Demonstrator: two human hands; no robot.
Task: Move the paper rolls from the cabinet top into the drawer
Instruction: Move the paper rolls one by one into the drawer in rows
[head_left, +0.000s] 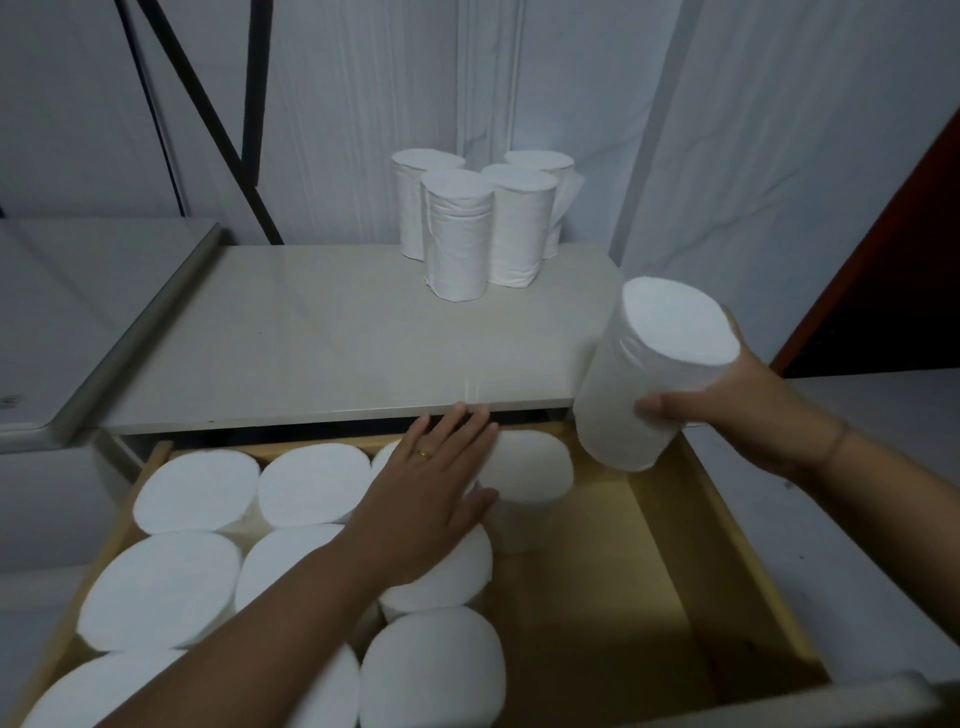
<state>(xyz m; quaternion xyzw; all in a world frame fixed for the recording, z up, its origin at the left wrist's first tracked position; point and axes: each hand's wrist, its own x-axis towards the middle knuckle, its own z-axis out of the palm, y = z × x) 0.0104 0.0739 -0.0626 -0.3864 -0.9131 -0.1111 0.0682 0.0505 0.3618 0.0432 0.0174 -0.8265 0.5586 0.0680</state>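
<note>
Above the open drawer, a paper roll is gripped by the right hand while the left hand is spread flat on stored rolls, so lowering into the empty right side is judged next.

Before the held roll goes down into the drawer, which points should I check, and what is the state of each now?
1. Right hand grips the held roll firmly: ok.
2. Drawer open: ok.
3. Bare floor on the drawer's right side for the roll: ok.
4. Left hand out of the landing spot: ok, it rests flat on the packed rolls.
5. Held roll upright: not ok, tilted.
6. Cabinet top emptied: not ok, four rolls stand there.
</note>
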